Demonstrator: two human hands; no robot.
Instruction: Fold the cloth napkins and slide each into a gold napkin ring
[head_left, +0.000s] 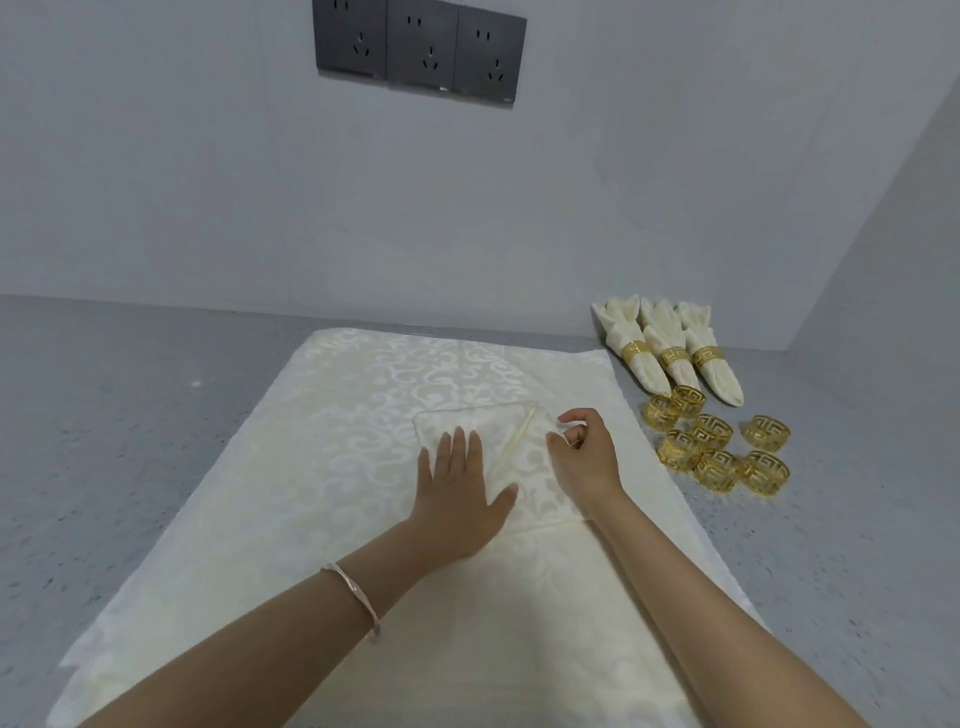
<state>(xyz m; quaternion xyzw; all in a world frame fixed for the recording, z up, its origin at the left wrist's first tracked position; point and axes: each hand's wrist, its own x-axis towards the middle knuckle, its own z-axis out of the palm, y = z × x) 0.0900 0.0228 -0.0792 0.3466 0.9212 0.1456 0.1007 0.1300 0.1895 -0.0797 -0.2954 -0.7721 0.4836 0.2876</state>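
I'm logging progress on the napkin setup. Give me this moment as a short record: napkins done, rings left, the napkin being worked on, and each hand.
finished napkins: three, each in a gold ring, lying side by side at far right near the wall
loose rings: seven, clustered on the grey table in front of them
folded napkin: lies flat on the patterned cloth, no ring on it yet
left hand: flat, pressing the napkin
right hand: fingers curled, seemingly pinching the napkin's right edge
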